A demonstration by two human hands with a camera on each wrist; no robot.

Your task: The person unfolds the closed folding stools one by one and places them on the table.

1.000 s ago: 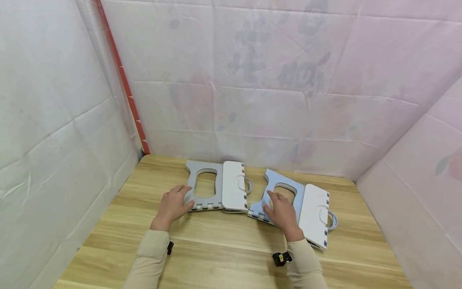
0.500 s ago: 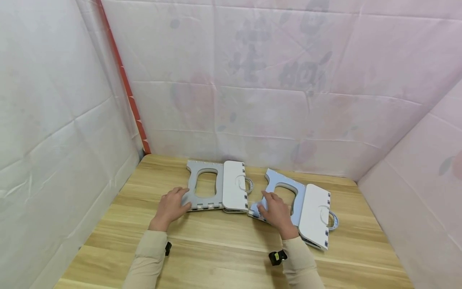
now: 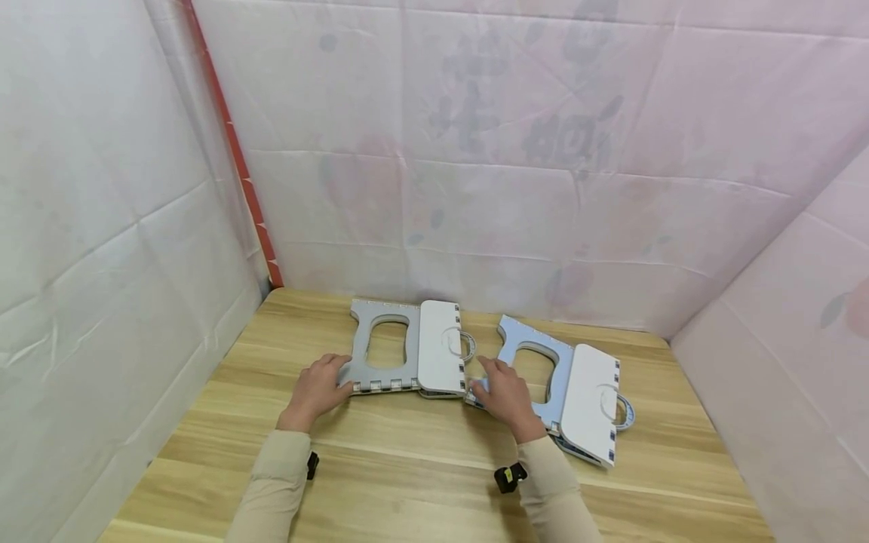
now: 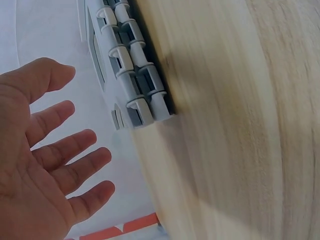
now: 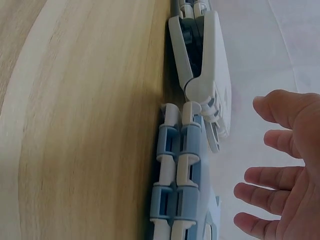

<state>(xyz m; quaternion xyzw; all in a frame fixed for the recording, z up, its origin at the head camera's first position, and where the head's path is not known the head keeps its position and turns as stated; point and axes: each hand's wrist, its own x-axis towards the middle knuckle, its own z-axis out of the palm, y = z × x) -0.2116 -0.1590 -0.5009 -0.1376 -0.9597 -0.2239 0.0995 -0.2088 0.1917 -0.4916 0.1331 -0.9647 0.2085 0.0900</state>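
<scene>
Two folding step stools lie folded flat on the table. The grey one with a white top (image 3: 440, 354) is on the left, its hinged edge also in the left wrist view. To its right, the blue one with a white top (image 3: 589, 400) lies at an angle. My left hand (image 3: 317, 391) is at the grey stool's left end, fingers spread and holding nothing; the left wrist view shows a gap to the stool. Over the blue stool's near left corner is my right hand (image 3: 505, 396), its fingers spread and apart from the stool in the right wrist view.
The wooden table (image 3: 407, 483) extends in front of both stools. White printed sheeting (image 3: 475, 188) hangs behind them and along both sides. A red strip (image 3: 241, 166) runs down the back left corner. Each stool has a loop handle on its right side.
My right hand has moved left across the blue stool to its left corner. My left hand has drifted slightly left. Both stools have stayed in place.
</scene>
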